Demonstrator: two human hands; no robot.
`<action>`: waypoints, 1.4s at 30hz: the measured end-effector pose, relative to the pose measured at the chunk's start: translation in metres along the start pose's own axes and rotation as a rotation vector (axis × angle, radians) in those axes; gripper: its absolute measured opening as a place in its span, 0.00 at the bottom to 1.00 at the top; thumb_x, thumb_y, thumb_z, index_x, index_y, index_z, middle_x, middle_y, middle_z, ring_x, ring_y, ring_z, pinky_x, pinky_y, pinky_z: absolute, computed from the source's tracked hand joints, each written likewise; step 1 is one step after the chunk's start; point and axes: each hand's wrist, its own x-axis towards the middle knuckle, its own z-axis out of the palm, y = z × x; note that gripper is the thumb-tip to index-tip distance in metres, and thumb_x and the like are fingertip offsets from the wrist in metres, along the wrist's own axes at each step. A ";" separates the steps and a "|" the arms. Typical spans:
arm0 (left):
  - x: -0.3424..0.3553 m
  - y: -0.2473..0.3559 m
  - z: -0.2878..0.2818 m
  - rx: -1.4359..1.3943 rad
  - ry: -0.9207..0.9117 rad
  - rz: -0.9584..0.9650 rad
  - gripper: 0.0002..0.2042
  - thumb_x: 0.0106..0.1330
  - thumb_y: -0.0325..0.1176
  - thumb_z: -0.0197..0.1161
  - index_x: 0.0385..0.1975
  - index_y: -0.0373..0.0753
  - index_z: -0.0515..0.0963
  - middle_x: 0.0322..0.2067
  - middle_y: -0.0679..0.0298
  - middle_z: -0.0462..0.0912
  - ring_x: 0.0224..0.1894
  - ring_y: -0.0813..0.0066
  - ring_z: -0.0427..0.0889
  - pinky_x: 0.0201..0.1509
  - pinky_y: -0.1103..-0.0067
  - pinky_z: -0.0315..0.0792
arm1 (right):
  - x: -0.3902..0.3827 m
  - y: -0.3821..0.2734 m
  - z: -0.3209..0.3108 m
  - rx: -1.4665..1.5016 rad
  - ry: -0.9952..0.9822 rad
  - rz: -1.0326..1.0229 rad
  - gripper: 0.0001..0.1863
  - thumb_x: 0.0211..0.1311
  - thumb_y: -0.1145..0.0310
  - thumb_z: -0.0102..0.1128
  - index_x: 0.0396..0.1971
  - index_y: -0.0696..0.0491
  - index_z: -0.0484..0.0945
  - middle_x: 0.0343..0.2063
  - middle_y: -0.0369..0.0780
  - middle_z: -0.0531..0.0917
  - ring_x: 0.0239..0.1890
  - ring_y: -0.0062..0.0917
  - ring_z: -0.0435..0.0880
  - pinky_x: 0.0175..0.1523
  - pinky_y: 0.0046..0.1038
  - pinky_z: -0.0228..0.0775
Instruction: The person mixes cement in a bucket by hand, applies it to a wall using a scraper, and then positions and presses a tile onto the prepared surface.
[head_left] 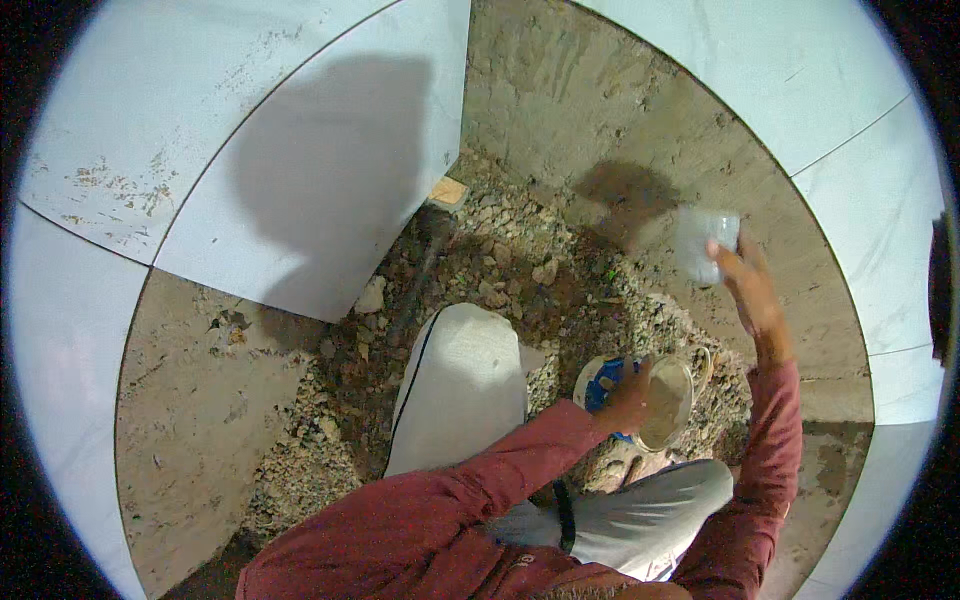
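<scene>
My left hand (628, 400) is closed round the rim of a small white and blue bucket (598, 383), which tilts with its mouth toward the right. Greyish-brown contents (665, 405) show inside it; I cannot tell whether they are liquid or paste. Up by the bare wall on the right, my right hand (750, 285) grips a clear plastic cup (703, 245), smeared by motion. What the cup holds, if anything, cannot be made out. Left of the cup, a dark wet-looking patch (625, 195) marks the wall.
Rubble and loose gravel (500, 255) cover the ground in the corner. A large white tile (340, 190) covers part of the left wall, with more white tiles (830, 90) above the bare wall (560, 90). My knees (465, 370) are bent close to the debris.
</scene>
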 end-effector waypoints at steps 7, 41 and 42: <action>0.020 -0.031 0.032 -0.181 -0.052 -0.160 0.40 0.56 0.25 0.61 0.71 0.39 0.51 0.62 0.37 0.64 0.66 0.45 0.64 0.67 0.58 0.60 | -0.019 0.047 -0.076 -0.244 -0.102 0.169 0.46 0.52 0.42 0.68 0.62 0.61 0.67 0.55 0.47 0.77 0.53 0.33 0.77 0.55 0.34 0.69; 0.003 0.130 -0.003 0.112 0.412 0.344 0.38 0.51 0.12 0.51 0.67 0.46 0.66 0.72 0.43 0.49 0.73 0.48 0.55 0.72 0.69 0.59 | -0.227 0.313 -0.029 0.206 0.264 0.100 0.41 0.53 0.73 0.73 0.64 0.60 0.59 0.56 0.43 0.72 0.58 0.29 0.73 0.61 0.33 0.69; 0.007 0.123 -0.007 0.033 0.461 0.338 0.39 0.51 0.13 0.51 0.68 0.45 0.64 0.72 0.43 0.51 0.73 0.49 0.55 0.71 0.69 0.60 | -0.233 0.322 -0.038 0.261 0.278 0.166 0.40 0.53 0.73 0.73 0.64 0.60 0.60 0.56 0.43 0.72 0.58 0.30 0.73 0.61 0.33 0.69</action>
